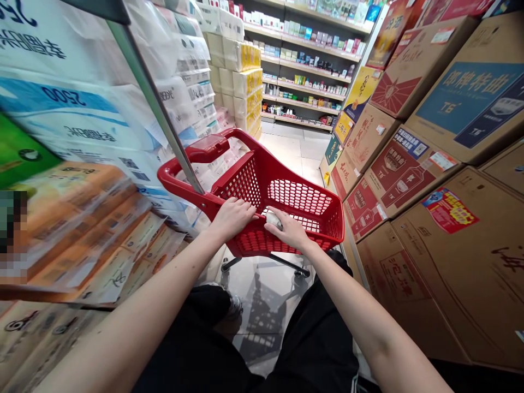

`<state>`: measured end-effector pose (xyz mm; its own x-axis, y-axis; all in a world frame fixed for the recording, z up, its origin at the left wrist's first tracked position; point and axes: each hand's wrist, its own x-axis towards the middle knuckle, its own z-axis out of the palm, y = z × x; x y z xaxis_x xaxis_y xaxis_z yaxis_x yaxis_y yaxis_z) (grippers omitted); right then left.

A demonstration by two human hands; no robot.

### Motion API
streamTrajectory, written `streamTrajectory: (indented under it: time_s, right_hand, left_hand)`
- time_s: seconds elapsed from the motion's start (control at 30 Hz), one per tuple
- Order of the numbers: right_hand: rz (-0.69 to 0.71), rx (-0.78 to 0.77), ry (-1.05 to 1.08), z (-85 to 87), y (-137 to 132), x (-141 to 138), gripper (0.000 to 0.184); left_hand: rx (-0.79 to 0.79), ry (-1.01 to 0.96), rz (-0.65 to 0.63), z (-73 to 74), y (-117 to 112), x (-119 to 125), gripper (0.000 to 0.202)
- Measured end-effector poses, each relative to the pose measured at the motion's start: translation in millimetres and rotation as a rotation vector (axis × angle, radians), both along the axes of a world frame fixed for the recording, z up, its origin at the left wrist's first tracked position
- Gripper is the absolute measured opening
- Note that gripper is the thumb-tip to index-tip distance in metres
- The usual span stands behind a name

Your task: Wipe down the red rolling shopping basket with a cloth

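Note:
A red plastic shopping basket cart (282,241) on wheels stands in front of me, with holes in its walls and a red handle frame (174,176) on the left. My left hand (235,216) lies over the near rim of the basket, its fingers curled around the edge. Just to the right, my right hand (290,229) reaches over the same rim. Between its thumb and fingers sits a small whitish rounded item (273,219), partly covered, whose kind I cannot make out. White floor tile shows through the basket's holes.
Stacked cardboard cartons (446,218) line the right side closely. Packs of tissue paper (164,71) pile up on the left, beside a slanted metal pole (153,98). Shelves of small boxes and bottles (307,60) stand at the back, past a tiled aisle (290,139).

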<state>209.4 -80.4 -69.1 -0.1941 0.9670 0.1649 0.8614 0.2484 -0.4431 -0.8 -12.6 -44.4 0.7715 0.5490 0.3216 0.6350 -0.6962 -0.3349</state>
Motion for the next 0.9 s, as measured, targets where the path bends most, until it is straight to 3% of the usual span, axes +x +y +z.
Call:
streamTrajectory:
  time_s: [0.13, 0.33, 0.43, 0.77, 0.9]
  right_hand:
    - [0.000, 0.007, -0.117, -3.1, -1, 2, 0.044]
    - [-0.075, 0.005, -0.332, -19.5, -20, 47, 0.042]
    - [-0.121, 0.069, -0.432, -29.0, -23, 54, 0.043]
    - [-0.131, 0.168, -0.451, -29.5, 17, -3, 0.043]
    - [-0.111, 0.176, -0.435, -32.0, 23, -3, 0.039]
  left_hand:
    - [-0.003, 0.001, -0.014, 0.5, 0, -4, 0.033]
    - [0.072, -0.049, 0.066, 3.0, -8, -12, 0.033]
    - [0.058, -0.072, 0.080, 2.2, -9, -9, 0.030]
    - [0.042, -0.106, 0.119, -3.3, -2, -1, 0.029]
    - [0.046, -0.086, 0.119, -2.5, -1, -1, 0.029]
